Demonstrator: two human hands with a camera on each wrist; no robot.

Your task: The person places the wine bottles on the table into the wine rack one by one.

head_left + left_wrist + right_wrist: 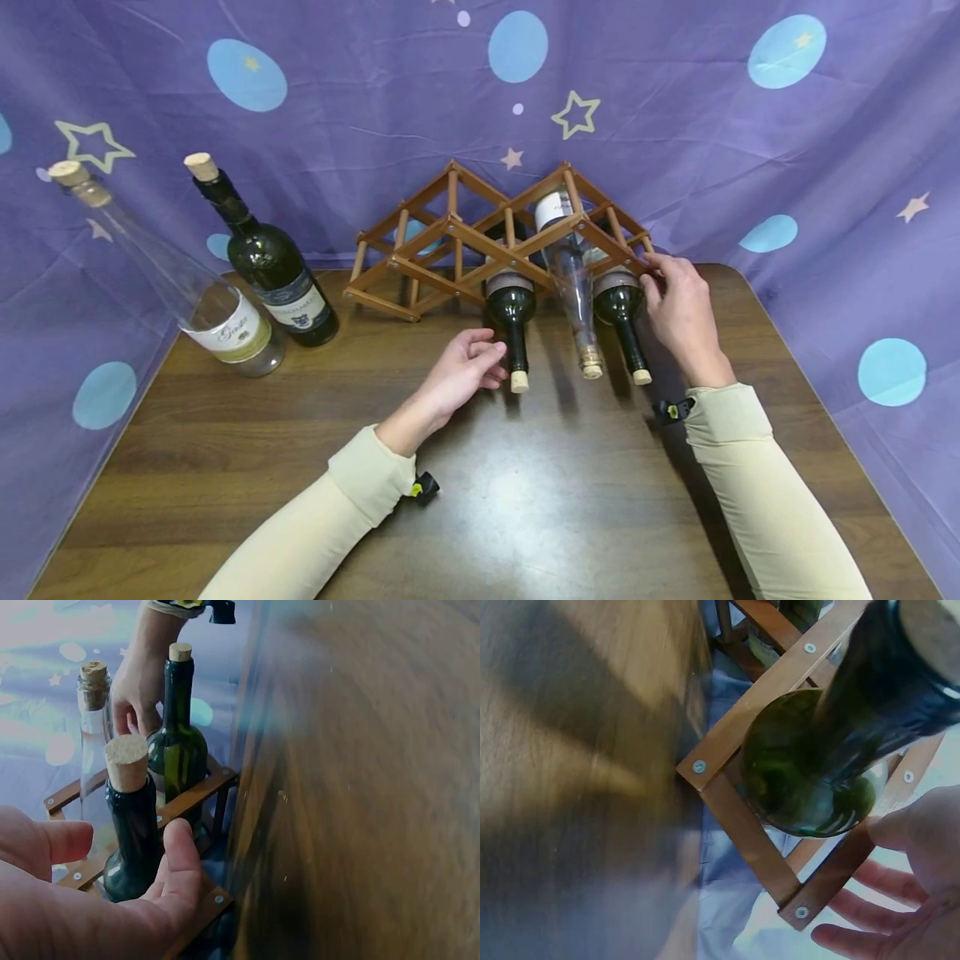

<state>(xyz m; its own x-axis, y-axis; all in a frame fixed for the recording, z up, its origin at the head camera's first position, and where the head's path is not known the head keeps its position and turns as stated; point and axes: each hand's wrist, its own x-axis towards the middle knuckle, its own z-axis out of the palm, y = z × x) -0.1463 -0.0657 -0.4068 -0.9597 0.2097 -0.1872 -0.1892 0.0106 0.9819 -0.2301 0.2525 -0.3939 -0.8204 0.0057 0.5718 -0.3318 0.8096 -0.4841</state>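
A wooden folding wine rack stands at the back of the table, bottles lying in it with corked necks toward me. My left hand is beside the neck of the left dark green wine bottle, thumb and fingers apart, not gripping it. In the left wrist view that bottle's cork rises beyond the spread fingers. A clear bottle lies in the middle, another green bottle to its right. My right hand pinches the rack's right end; in the right wrist view its thumb rests on a slat with fingers behind.
At the table's left stand a tall clear bottle and a dark green bottle, both upright and corked. A purple patterned cloth hangs close behind the rack. The wooden tabletop extends in front of the hands.
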